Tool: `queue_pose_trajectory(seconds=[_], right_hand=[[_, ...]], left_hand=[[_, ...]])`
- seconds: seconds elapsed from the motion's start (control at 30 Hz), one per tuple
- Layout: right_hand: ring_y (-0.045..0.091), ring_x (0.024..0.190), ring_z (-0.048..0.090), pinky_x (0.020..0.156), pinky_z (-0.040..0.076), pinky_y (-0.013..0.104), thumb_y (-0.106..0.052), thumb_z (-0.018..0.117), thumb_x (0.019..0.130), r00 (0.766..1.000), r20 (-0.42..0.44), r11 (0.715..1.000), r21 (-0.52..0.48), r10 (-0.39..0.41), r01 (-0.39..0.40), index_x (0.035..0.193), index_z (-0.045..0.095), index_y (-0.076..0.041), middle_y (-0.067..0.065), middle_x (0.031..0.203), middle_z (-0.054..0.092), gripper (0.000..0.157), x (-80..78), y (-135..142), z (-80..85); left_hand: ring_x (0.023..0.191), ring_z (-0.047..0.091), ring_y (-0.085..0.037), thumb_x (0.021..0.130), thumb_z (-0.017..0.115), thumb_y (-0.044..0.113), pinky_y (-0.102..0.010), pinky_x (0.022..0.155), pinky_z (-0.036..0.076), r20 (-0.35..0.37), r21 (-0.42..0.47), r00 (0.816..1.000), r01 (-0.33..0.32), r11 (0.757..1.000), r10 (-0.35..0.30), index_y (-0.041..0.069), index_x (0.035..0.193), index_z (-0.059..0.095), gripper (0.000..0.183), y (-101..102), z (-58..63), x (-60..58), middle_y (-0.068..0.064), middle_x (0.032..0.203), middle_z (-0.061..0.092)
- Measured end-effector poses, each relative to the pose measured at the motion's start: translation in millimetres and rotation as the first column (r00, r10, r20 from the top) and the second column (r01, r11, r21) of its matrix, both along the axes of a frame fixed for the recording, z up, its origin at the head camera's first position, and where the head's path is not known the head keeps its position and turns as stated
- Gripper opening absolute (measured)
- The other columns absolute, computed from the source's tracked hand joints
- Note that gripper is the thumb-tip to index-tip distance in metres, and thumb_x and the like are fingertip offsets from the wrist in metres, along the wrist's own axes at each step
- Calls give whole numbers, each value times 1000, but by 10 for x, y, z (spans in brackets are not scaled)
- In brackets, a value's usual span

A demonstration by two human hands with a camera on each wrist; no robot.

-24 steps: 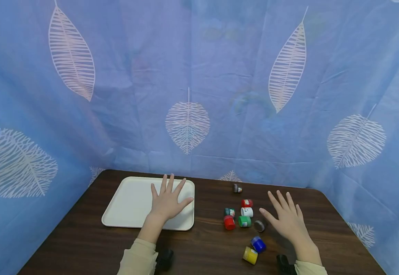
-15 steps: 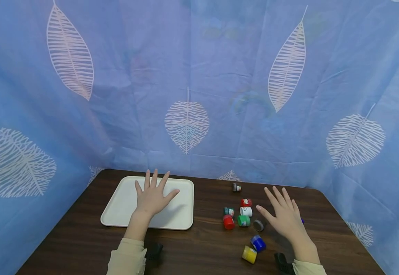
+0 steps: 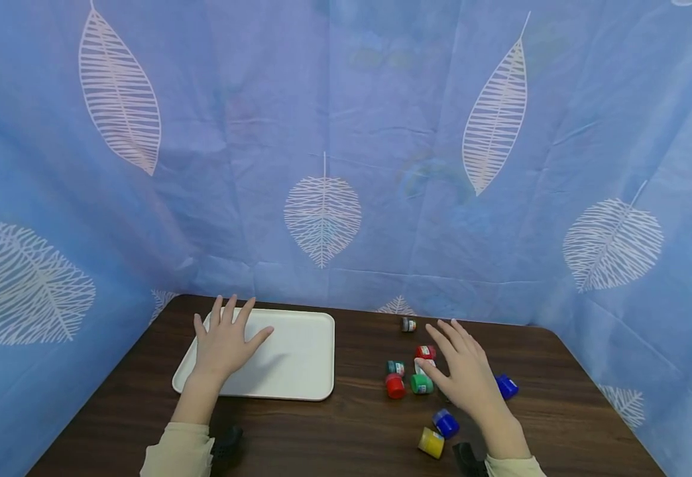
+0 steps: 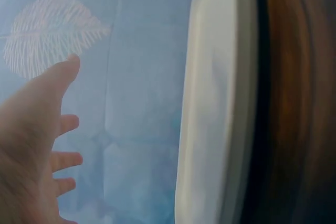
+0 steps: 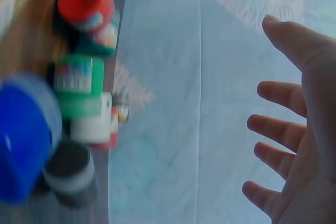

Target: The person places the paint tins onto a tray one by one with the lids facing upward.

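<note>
My left hand (image 3: 222, 348), fingers spread and holding nothing, hovers over the left part of a white tray (image 3: 295, 361). To the right, my right hand (image 3: 468, 377) hangs above a group of small paint jars, its fingers loosely extended with nothing in them. Near its thumb are a green jar (image 3: 421, 384), a white jar (image 3: 419, 366) partly covered, and a red jar (image 3: 425, 352). Another red jar (image 3: 396, 386) lies beside a teal jar (image 3: 396, 368). A dark-capped jar (image 5: 71, 169) shows in the right wrist view; the hand mostly hides it in the head view.
Closer to me lie a blue jar (image 3: 445, 423) and a yellow jar (image 3: 431, 442). A second blue jar (image 3: 507, 386) is right of my right hand. One small dark jar (image 3: 408, 324) lies near the far edge of the brown table (image 3: 358, 424). A blue leaf-patterned curtain (image 3: 382, 165) hangs behind.
My left hand has moved left across the tray. The right hand has shifted left over the jars, uncovering the blue jar on its right and covering the dark-capped one.
</note>
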State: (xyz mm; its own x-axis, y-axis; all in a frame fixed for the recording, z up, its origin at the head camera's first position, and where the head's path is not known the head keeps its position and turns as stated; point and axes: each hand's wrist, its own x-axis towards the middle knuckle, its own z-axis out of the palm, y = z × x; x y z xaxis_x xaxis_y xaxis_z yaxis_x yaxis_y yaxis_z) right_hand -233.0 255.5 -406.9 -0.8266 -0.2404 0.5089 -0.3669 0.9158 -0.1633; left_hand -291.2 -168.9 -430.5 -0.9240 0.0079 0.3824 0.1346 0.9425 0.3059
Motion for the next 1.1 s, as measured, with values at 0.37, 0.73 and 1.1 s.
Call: queue_pose_trajectory(seconds=[0.37,0.73,1.1], right_hand=[[30,112,58,85,51,52,-41,75,83,994,-110,999,30,21,-18,119,66,-12,9,117,64,48,29,-402,-24],[22,92,55,76,46,42,-43,69,88,983,171,994,-72,-69,82,96,68,-14,2,98,64,30,14,-625,-30],[13,71,37,65,32,31,-44,68,88,962,255,994,-19,-98,106,83,61,-16,-4,79,48,29,-49,-636,-134]], left_hand=[[128,43,-44,84,68,56,-70,106,24,-181,-104,983,-30,994,11,13,136,56,68,-493,-144,79,-19,134,56],[98,50,-39,84,71,44,-57,79,36,-68,-189,997,-49,981,37,8,101,66,40,-936,-180,110,-16,102,63],[101,46,-44,85,64,32,-62,83,35,272,-210,958,-34,977,92,-1,110,62,41,-1069,-244,93,-25,109,58]])
